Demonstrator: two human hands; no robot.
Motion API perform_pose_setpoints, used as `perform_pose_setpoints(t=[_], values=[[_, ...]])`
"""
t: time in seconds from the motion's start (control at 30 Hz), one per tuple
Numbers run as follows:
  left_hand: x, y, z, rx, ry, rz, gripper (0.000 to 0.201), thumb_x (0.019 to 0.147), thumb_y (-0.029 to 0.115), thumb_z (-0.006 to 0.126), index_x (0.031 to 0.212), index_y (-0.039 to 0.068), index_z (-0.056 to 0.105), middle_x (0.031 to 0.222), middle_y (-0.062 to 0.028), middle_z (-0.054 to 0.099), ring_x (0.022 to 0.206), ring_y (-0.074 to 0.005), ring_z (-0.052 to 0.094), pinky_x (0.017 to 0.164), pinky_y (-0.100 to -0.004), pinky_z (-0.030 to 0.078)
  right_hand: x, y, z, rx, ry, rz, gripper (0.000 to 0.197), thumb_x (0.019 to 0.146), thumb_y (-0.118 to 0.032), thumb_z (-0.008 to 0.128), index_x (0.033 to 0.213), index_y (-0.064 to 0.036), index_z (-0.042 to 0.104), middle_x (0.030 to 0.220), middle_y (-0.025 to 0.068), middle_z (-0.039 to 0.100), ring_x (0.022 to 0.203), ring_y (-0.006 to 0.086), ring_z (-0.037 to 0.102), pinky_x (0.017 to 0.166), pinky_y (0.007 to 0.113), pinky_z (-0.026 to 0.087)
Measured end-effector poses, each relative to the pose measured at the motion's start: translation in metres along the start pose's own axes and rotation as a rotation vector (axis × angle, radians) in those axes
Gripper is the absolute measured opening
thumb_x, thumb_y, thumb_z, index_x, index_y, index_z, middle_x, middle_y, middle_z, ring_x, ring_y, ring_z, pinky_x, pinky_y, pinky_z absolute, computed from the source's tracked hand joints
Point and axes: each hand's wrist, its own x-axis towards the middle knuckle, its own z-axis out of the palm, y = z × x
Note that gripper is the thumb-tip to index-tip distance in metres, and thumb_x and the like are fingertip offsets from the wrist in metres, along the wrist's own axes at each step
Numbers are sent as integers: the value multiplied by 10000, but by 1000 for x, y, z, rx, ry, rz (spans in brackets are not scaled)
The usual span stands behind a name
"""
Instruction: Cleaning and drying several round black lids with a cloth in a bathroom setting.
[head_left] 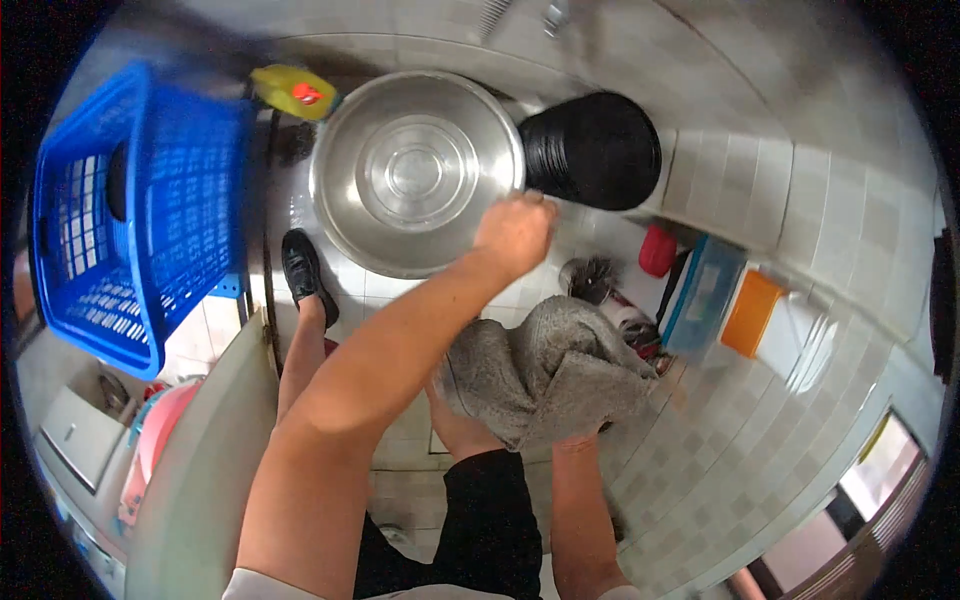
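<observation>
A large round metal basin [418, 245] sits on the tiled floor ahead of me. My left hand [516, 232] is closed at the basin's right rim; its fingertips are hidden on the far side. Draped over my right hand [575, 440] is a grey towel [540, 375], bunched and hanging in folds. Only the wrist and lower edge of that hand show, with the fingers covered by the cloth. Beside the basin on the right lies a black ribbed bucket [595, 150], its side close to my left hand.
A blue plastic laundry basket [150, 220] stands at the left, near a yellow bottle or pouch [293, 92]. Along the right wall are a red item [657, 249], a clear blue-edged box [705, 295], an orange container [752, 314] and a brush [592, 278]. A pale door [205, 470] stands lower left.
</observation>
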Motion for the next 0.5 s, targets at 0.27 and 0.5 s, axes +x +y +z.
perform_pose_setpoints(t=[0.27, 0.5], values=[[81, 14, 64, 552, -150, 284, 218, 857, 148, 535, 1023, 120, 675, 1042, -75, 638, 1032, -252, 578, 872, -413, 446, -19, -8, 7, 251, 35, -124, 597, 953, -493, 493, 1426, -136, 419, 1444, 109, 450, 1294, 327, 457, 1106, 507, 345], [108, 20, 73, 674, -321, 458, 165, 795, 90, 620, 953, 79, 669, 992, -91, 638, 1037, -260, 596, 901, -417, 454, -13, 16, 13, 399, 28, -166, 600, 952, -494, 493, 1426, -135, 415, 1442, 110, 450, 1291, 327, 459, 1102, 506, 351]])
